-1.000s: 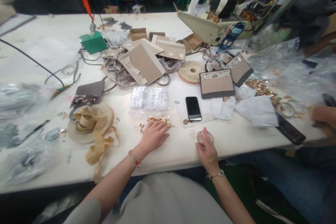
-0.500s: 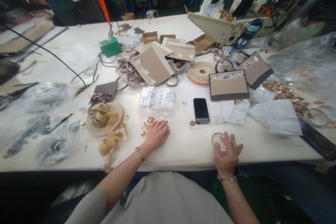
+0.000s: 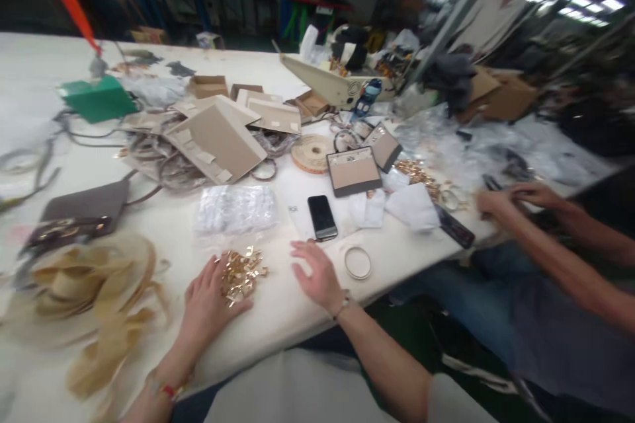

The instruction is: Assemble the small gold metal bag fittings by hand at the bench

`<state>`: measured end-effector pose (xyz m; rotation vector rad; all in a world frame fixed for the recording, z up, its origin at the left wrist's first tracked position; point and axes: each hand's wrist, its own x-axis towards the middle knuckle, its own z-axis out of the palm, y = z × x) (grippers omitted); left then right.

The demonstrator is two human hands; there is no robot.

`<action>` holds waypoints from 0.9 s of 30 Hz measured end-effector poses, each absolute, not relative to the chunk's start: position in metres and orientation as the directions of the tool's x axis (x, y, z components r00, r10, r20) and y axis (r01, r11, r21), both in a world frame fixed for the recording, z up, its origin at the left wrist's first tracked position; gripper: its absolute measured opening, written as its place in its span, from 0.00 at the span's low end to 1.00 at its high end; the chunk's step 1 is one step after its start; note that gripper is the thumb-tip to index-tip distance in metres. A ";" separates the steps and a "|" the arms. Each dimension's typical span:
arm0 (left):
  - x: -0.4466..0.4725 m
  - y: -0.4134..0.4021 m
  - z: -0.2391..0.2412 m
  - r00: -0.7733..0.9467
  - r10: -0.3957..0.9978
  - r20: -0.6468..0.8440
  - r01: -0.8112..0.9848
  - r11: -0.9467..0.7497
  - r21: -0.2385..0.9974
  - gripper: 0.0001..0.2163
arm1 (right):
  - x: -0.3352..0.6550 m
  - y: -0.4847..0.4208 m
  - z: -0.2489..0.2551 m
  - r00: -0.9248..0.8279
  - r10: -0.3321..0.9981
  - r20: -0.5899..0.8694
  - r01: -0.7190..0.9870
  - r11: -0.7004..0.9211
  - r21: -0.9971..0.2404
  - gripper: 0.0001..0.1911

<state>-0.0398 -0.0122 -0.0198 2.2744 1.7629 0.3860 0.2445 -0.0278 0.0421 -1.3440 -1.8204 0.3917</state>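
My left hand [image 3: 208, 301] lies on the white table [image 3: 278, 307], fingers spread beside a small heap of gold metal clips [image 3: 241, 272] and touching its left edge. My right hand [image 3: 313, 272] rests open, palm down, just right of the clips, holding nothing. A clear round ring [image 3: 358, 262] lies on the table to the right of my right hand, apart from it. A black phone [image 3: 322, 217] lies just beyond my right hand. A clear bag of white parts [image 3: 235, 209] sits beyond the clips.
Tan ribbon coils [image 3: 84, 287] and a grey pouch [image 3: 82, 208] lie at the left. Beige boards [image 3: 218, 139], a tape roll [image 3: 310, 152] and black-framed cards [image 3: 353, 170] fill the middle. Another person's hands [image 3: 510, 201] work at the right edge.
The view swung to the right. My right hand left the clear ring and moved left towards the clips. My left hand stays by the clips, which are now bunched in a heap.
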 end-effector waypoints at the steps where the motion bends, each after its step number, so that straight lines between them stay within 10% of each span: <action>1: -0.039 -0.007 -0.025 0.291 0.952 0.096 0.886 -0.306 0.349 0.48 | 0.228 -0.023 0.038 -0.169 0.930 0.328 0.636 0.357 -0.685 0.15; 5: -0.042 0.005 -0.046 0.426 0.865 0.266 0.773 -0.501 0.389 0.41 | 0.169 -0.012 0.008 -0.213 0.975 0.063 0.705 0.198 -0.681 0.43; 8: -0.047 0.007 -0.058 0.459 0.840 0.289 0.738 -0.542 0.402 0.39 | 0.138 -0.018 -0.014 -0.201 0.970 0.134 0.698 0.238 -0.675 0.50; 14: -0.054 0.004 -0.059 0.455 0.868 0.199 0.729 -0.491 0.477 0.42 | 0.133 -0.017 -0.021 -0.236 0.948 0.214 0.697 0.319 -0.643 0.49; 27: -0.072 -0.017 -0.005 0.151 0.986 -0.075 0.813 -0.081 0.577 0.49 | 0.182 -0.006 0.028 -0.341 0.921 -0.188 0.865 0.229 -0.446 0.53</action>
